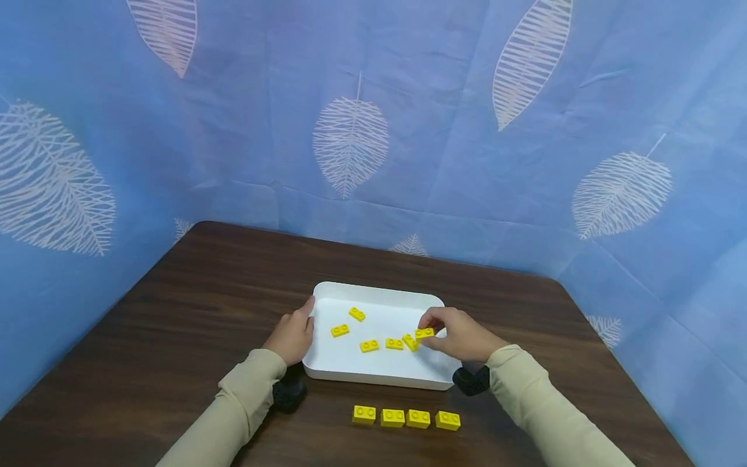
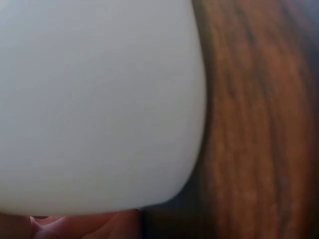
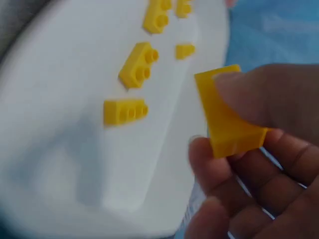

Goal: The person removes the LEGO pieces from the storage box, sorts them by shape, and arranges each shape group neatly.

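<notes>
Four yellow bricks (image 1: 393,419) stand in a left-to-right row on the near side of the table (image 1: 175,337), as the right hand (image 1: 458,334) pinches another brick (image 1: 424,333) between thumb and fingers over the right part of the white tray (image 1: 379,376), on the far side of the row. The pinched brick's long axis runs roughly left to right. Left hand (image 1: 294,334) touches the tray's left wall, farther from the row's right end; its finger curl cannot be told.
</notes>
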`<state>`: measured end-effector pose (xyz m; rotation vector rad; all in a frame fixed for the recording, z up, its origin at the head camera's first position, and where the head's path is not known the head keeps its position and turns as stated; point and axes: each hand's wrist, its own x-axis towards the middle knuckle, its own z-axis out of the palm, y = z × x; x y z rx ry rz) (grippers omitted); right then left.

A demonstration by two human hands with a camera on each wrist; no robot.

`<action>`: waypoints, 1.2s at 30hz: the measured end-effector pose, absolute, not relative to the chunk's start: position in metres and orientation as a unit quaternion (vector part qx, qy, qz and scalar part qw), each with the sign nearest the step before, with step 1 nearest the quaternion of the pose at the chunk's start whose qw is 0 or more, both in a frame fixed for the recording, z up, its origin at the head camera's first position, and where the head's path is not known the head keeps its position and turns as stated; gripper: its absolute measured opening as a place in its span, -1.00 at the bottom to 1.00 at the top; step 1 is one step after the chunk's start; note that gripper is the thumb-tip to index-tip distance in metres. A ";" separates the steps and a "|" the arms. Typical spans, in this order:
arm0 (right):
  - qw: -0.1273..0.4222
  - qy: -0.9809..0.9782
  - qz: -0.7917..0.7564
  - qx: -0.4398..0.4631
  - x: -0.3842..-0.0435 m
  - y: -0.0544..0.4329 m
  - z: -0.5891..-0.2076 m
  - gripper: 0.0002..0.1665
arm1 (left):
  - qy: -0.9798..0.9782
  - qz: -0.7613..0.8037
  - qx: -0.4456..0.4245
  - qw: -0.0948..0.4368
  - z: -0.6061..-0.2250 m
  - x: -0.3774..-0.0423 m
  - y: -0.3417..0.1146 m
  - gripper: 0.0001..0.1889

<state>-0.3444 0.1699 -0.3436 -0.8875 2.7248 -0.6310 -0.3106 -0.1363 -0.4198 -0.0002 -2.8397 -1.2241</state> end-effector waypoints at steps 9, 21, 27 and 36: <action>0.113 0.900 -0.323 -0.268 -0.303 0.229 -0.347 -0.78 | -0.921 -0.388 0.013 0.019 -0.419 -0.309 -0.148 -0.44; 0.191 0.881 -0.340 -0.270 -0.272 0.256 -0.388 -0.79 | -0.920 -0.391 0.032 0.009 -0.417 -0.305 -0.152 -0.43; 0.194 0.890 -0.322 -0.258 -0.268 0.260 -0.392 -0.78 | -0.918 -0.397 0.021 0.005 -0.419 -0.308 -0.148 -0.43; 0.184 0.891 -0.324 -0.259 -0.271 0.265 -0.376 -0.68 | -0.917 -0.398 0.014 0.000 -0.420 -0.314 -0.138 -0.42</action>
